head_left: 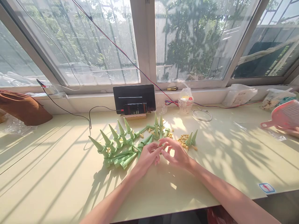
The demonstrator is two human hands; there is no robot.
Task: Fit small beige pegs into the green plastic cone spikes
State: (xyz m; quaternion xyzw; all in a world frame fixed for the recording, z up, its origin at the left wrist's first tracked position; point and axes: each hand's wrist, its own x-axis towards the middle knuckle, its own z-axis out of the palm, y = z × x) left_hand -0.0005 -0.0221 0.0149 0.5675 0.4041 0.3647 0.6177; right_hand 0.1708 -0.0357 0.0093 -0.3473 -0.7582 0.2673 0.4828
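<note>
My left hand (pixel 149 153) and my right hand (pixel 177 153) meet over the table, just in front of the green plastic parts. Both have their fingers bent and pinched near each other's tips. A bit of green shows between them, but the fingers hide what it is. To the left stands a row of green pointed cones (pixel 115 134) with collared bases. Longer green tubes (pixel 126 160) lie in a pile close to my left wrist. Small yellow pegs (pixel 183 138) are heaped beyond my right hand, with two green cones (pixel 192 138) beside them.
A dark tablet (pixel 134 93) leans at the back, a phone (pixel 135 109) before it. Along the windowsill are a bagged cup (pixel 186 101), a coiled cable (pixel 202 115) and plastic bags (pixel 240 95). Far right, another person's hand (pixel 291 132) is at a pink dustpan (pixel 282 116).
</note>
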